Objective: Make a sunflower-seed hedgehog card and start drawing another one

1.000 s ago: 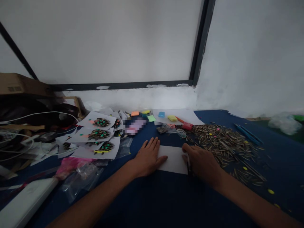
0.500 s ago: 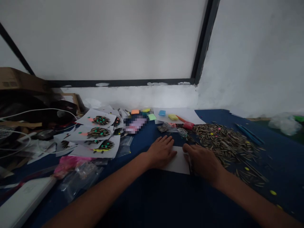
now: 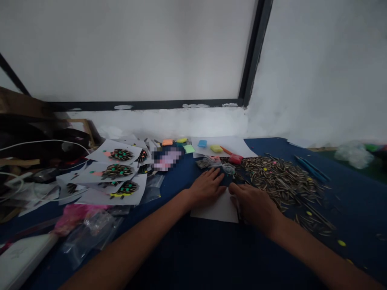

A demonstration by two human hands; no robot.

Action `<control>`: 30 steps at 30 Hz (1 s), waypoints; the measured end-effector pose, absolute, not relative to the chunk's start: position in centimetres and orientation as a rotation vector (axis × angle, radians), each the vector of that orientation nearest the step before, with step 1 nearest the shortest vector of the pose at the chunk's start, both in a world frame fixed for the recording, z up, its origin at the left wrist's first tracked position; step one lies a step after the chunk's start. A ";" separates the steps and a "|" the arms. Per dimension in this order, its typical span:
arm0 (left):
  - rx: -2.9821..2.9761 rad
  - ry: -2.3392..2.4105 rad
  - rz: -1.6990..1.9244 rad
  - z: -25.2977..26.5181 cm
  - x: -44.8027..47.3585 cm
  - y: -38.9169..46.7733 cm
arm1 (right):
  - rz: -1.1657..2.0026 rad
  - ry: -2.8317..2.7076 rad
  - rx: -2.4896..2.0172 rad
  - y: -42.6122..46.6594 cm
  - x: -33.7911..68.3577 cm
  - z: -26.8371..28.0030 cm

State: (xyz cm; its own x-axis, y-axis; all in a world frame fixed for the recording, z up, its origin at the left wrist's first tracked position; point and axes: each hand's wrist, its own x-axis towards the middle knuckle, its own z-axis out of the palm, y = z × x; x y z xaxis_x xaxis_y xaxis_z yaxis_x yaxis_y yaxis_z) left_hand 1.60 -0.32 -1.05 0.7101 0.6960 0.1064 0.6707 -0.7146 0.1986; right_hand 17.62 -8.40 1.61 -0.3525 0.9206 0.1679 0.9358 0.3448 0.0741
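A white sheet of paper [image 3: 214,210] lies on the blue tabletop in front of me. My left hand [image 3: 208,186] rests flat on its upper left part, fingers stretched out. At the paper's right edge, my right hand [image 3: 252,203] is closed with its fingers curled down. Something thin and dark shows below those fingers, but I cannot make out what it is. Just beyond my right hand spreads a heap of striped sunflower seeds [image 3: 284,177].
Left, overlapping white sheets [image 3: 87,197] carry seed-and-clay figures. Clear plastic bags [image 3: 87,233] and a white box [image 3: 26,257] lie nearer. Behind my hands are a blue clay packet [image 3: 202,143], a red packet [image 3: 235,159] and another white sheet [image 3: 248,150]. Blue tweezers [image 3: 313,169] lie right.
My left hand has shifted up the paper, baring more of its lower left part. My right hand stays closed at the right edge. The whole view has moved slightly.
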 end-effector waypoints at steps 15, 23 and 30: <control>2.516 1.110 0.667 -0.1 -0.4 -2.8 | 0.072 -2.036 -1.493 -7.0 19.8 2.4; 2.736 0.964 0.456 0.1 -1.5 -4.9 | 0.938 -1.655 -1.140 -8.0 17.7 2.7; 2.720 1.032 0.398 -0.4 -1.2 -5.0 | 1.050 -1.532 -1.152 -7.7 17.7 2.4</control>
State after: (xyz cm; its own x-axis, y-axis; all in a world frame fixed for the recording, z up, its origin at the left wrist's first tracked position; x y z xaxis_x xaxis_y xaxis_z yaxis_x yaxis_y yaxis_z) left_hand -1.19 -4.98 -0.44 0.7191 0.6720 0.1771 0.6166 -0.7345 0.2833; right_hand 17.67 -7.74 2.44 -0.1385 0.9751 0.1731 0.1901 0.1977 -0.9617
